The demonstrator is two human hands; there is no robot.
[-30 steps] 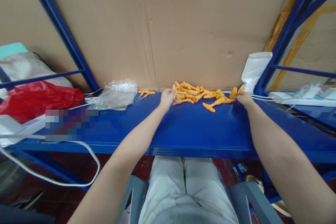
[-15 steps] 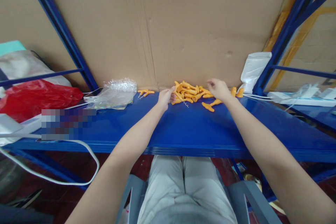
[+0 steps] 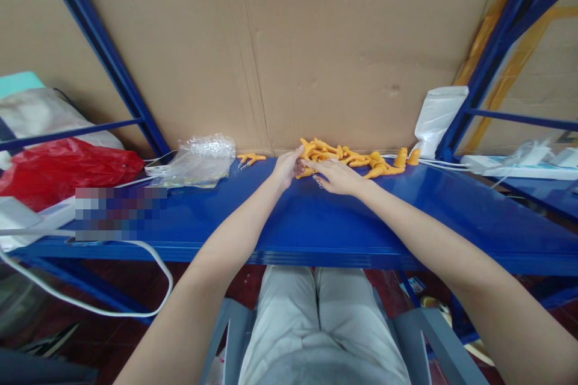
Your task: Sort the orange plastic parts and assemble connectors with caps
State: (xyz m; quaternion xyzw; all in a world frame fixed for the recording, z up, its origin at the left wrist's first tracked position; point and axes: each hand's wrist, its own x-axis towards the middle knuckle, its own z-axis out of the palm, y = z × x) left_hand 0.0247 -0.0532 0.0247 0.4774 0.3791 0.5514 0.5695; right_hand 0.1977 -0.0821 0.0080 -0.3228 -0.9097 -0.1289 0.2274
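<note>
A heap of small orange plastic pieces lies at the back of a blue metal shelf, against a cardboard sheet. My left hand rests at the heap's left end, its fingers curled on an orange piece. My right hand lies flat beside it, fingers stretched out toward the left hand, over a small metal spring by the heap. A single orange piece sits apart to the left.
A crumpled clear plastic bag lies left of the heap, a red bag further left. A white pouch leans on the blue upright at right, with white cables beside it. A white cord hangs below the shelf.
My right hand has swept from the right end of the heap to its left end, beside my left hand. The left hand has stayed almost still.
</note>
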